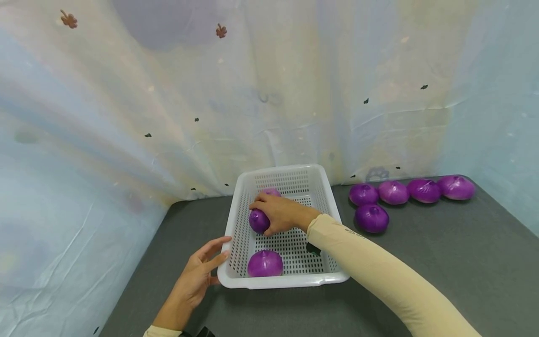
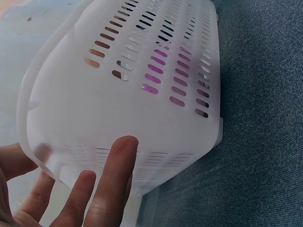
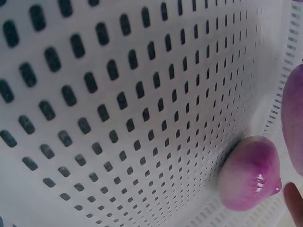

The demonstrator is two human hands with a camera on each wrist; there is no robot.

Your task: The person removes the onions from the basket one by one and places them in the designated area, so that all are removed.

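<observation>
My right hand [image 1: 281, 214] grips a purple onion [image 1: 258, 221] inside a white perforated basket [image 1: 290, 282]. At the edge of the right wrist view the same onion [image 3: 293, 118] shows in part, with a fingertip [image 3: 293, 203] below it. A second onion [image 1: 265, 263] rests at the near end of the basket. Beyond the right hand, a third [image 1: 271, 192] is partly hidden by the fingers. At the basket's left rim is my left hand [image 1: 195, 276], its fingers extended and its fingertips right at the rim. In the left wrist view, fingers [image 2: 111, 184] spread before the outer wall.
Several more onions [image 1: 393, 192] lie in a row on the dark grey table [image 1: 446, 252] at the back right, with another onion [image 1: 372, 218] just in front. A pale patterned curtain [image 1: 286, 93] hangs behind the table and down its sides.
</observation>
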